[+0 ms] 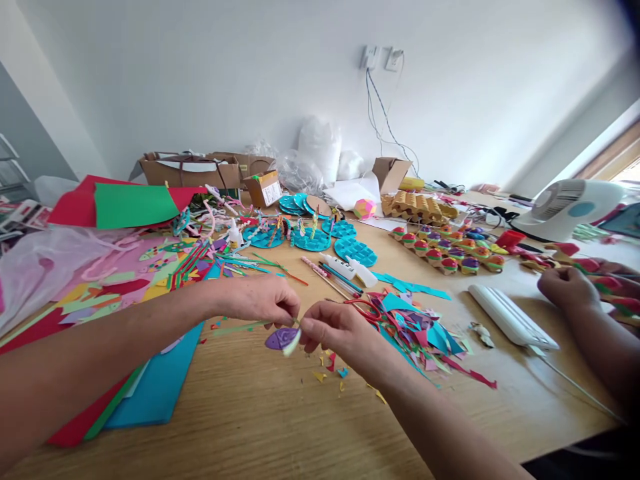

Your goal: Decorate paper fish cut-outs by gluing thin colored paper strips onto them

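Note:
A small purple paper fish (281, 339) with darker line markings hangs just below my fingertips, above the wooden table. A pale yellow-green piece (291, 343) overlaps its right end. My left hand (273, 301) pinches at the fish's top from the left, and my right hand (327, 325) is closed on it from the right. The fingertips of both hands nearly meet, so the exact grip is hidden. A thin pale green strip (237, 329) runs leftward from under my left hand. Coloured paper scraps (320, 377) lie on the table below my right hand.
Red-handled scissors (365, 310) lie by a pile of paper offcuts (420, 327). Coloured sheets (155, 387) spread at left. Behind are a glue bottle (360, 270), blue discs (310, 239) and painted egg-carton cups (450, 250). A white power bank (513, 317) sits near another person's hand (567, 290).

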